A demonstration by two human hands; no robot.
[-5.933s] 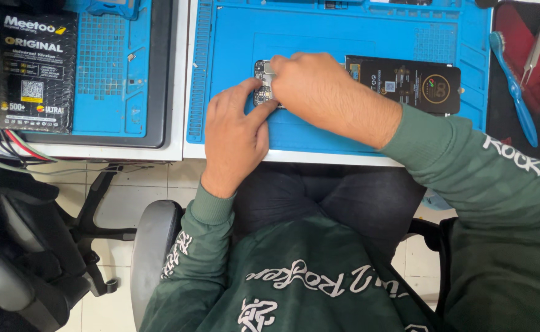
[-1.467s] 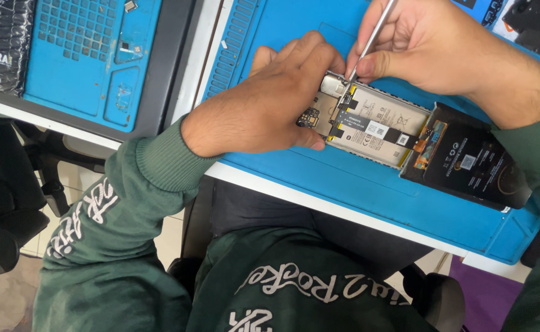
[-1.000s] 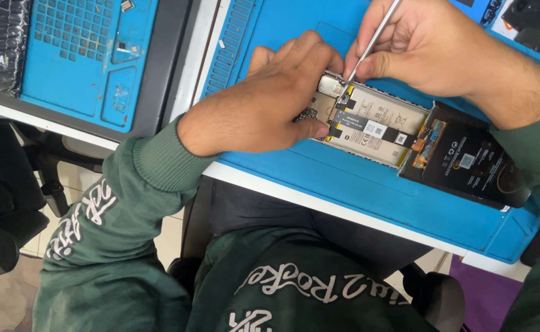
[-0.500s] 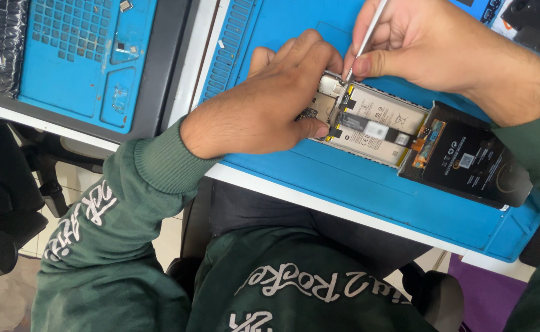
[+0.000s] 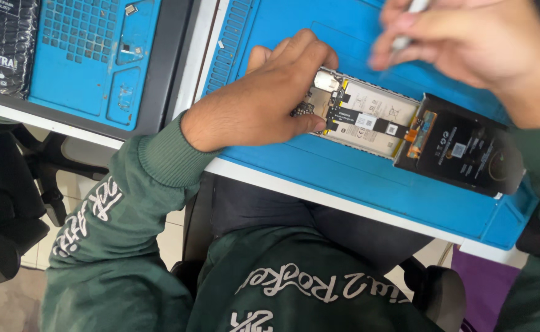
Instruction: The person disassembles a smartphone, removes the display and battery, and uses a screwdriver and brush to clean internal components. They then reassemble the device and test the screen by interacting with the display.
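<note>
On the blue mat: an opened phone (image 5: 368,120) lies slanted near the front edge of the blue work mat (image 5: 344,178), its back off and its pale battery and dark ribbon cable showing.
Left hand: the left hand (image 5: 260,101) is clamped on the phone's upper end, fingers curled over the top and thumb pressed against the near side — it holds the phone down on the mat.
Right hand: the right hand (image 5: 467,46) hovers above and to the right of the phone, blurred, its fingers pinched narrow round a thin light-coloured tool (image 5: 405,24); the tool's tip cannot be made out.
Beside the phone: a black panel with an orange flex strip (image 5: 464,147) touches the phone's right end and lies flat on the mat.
In the way: the left hand covers the phone's upper corner; the right hand hides the mat beyond the phone.
Left of the phone: a second blue mat (image 5: 91,58), ribbed and with small compartments, sits well apart on a dark tray, with a black printed packet (image 5: 2,43) past it.
Surface: white desk edge (image 5: 319,197) runs just below the phone's mat.
Room: below the desk — green sweatshirt sleeves, a dark chair (image 5: 11,203) and pale floor tiles.
</note>
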